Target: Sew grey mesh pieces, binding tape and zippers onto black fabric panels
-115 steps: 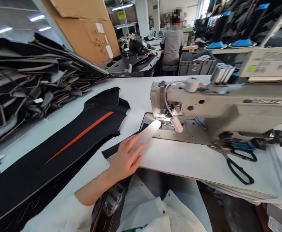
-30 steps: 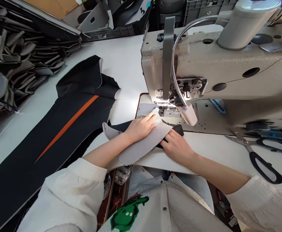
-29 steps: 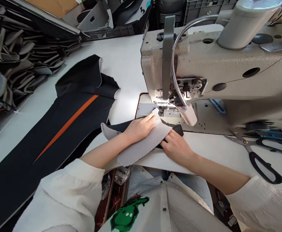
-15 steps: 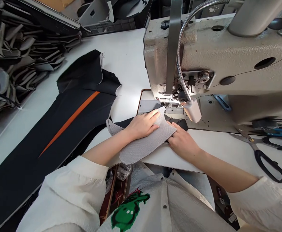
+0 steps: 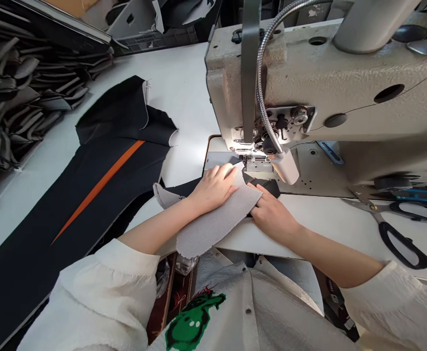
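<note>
A grey mesh-textured fabric piece (image 5: 217, 219) with a black part (image 5: 184, 187) beneath it lies by the front of the sewing machine's needle area (image 5: 252, 157). My left hand (image 5: 215, 190) is on top of the grey piece with bent fingers, its thumb pressed against the fabric. My right hand (image 5: 270, 209) grips the right edge of the layers, some fingertips hidden under the grey piece. Beside those fingers a black strip (image 5: 272, 186) shows on the machine bed. Fabric and fingers hide the exact spot beneath the needle.
A large black fabric panel (image 5: 126, 180) with an orange stripe (image 5: 100, 190) spreads over the table's left. Many cut pieces (image 5: 27, 73) are piled at far left. Black-handled scissors (image 5: 403, 239) lie at right, near blue thread snips (image 5: 330, 152). A lamp head (image 5: 285, 165) hangs close above my right hand.
The whole view has shifted slightly, so most things sit further left. My left fingers are more bent, with knuckles raised. My right hand keeps its place on the fabric edge.
</note>
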A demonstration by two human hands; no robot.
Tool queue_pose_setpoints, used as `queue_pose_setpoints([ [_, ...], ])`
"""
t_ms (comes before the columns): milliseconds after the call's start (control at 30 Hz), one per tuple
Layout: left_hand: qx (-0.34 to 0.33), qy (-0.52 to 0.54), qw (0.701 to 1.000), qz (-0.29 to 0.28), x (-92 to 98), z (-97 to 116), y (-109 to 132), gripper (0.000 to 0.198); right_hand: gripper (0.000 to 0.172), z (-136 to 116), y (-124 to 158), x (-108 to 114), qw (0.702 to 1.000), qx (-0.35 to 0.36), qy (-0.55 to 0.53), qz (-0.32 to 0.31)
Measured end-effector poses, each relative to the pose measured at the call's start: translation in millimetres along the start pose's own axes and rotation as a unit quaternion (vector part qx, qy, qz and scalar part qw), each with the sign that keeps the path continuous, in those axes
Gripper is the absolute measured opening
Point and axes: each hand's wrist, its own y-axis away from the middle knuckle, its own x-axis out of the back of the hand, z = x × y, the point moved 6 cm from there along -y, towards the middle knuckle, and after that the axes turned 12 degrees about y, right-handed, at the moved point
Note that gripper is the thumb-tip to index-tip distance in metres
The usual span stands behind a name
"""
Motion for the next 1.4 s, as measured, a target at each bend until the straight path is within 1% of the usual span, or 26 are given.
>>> queue_pose_setpoints([
  [100, -0.007, 0.005, 1.0, 0.003, -0.2, 1, 3, 0.044, 0.031, -1, -1, 2, 1.0, -0.002, 0.011, 0.004],
  [233, -0.012, 0.034, 0.999, 0.031, -1.0, -2, 0, 0.035, 0.029, 1, -3, 5, 0.999, 0.017, 0.031, 0.003],
  [333, -0.018, 0.054, 0.998, 0.037, -3.5, -2, -6, 0.033, 0.027, 5, -2, 11, 0.998, 0.043, 0.04, 0.001],
  [433, -0.034, 0.06, 0.997, 0.036, -5.3, 0, -10, 0.034, 0.03, 10, 0, 15, 0.998, 0.042, 0.056, 0.009],
  [533, -0.057, 0.048, 0.997, 0.028, -6.1, 2, -12, 0.033, 0.03, 13, 3, 14, 0.998, 0.032, 0.049, 0.007],
  [600, -0.079, 0.029, 0.996, 0.012, -6.3, 3, -13, 0.033, 0.031, 15, 4, 12, 0.999, 0.028, 0.027, -0.003],
  [667, -0.103, 0.009, 0.995, -0.006, -6.3, 5, -13, 0.035, 0.034, 17, 6, 9, 0.999, 0.035, 0.007, -0.012],
  [733, -0.116, -0.001, 0.993, -0.011, -5.4, 7, -12, 0.037, 0.036, 18, 7, 9, 0.999, 0.046, -0.012, -0.016],
  [800, -0.113, 0.003, 0.994, -0.003, -4.2, 8, -12, 0.038, 0.038, 20, 7, 9, 0.998, 0.047, -0.031, -0.02],
  [867, -0.094, 0.016, 0.995, 0.01, -3.3, 7, -12, 0.038, 0.039, 22, 6, 11, 0.998, 0.046, -0.044, -0.019],
  [1000, -0.057, 0.037, 0.997, 0.027, -3.1, 8, -13, 0.035, 0.041, 24, 3, 16, 0.999, 0.042, -0.033, -0.01],
  [1067, -0.046, 0.045, 0.997, 0.033, -2.9, 8, -14, 0.034, 0.041, 26, 2, 17, 0.998, 0.037, -0.05, -0.011],
  [1167, -0.036, 0.055, 0.997, 0.032, -3.2, 8, -16, 0.035, 0.039, 28, 1, 19, 0.997, 0.037, -0.072, -0.015],
  [1333, -0.03, 0.062, 0.997, 0.015, -5.0, 6, -19, 0.035, 0.036, 32, -2, 19, 0.996, 0.036, -0.073, -0.031],
  [1400, -0.022, 0.056, 0.998, 0.019, -4.3, 6, -20, 0.036, 0.035, 33, -3, 18, 0.997, 0.041, -0.066, -0.03],
])
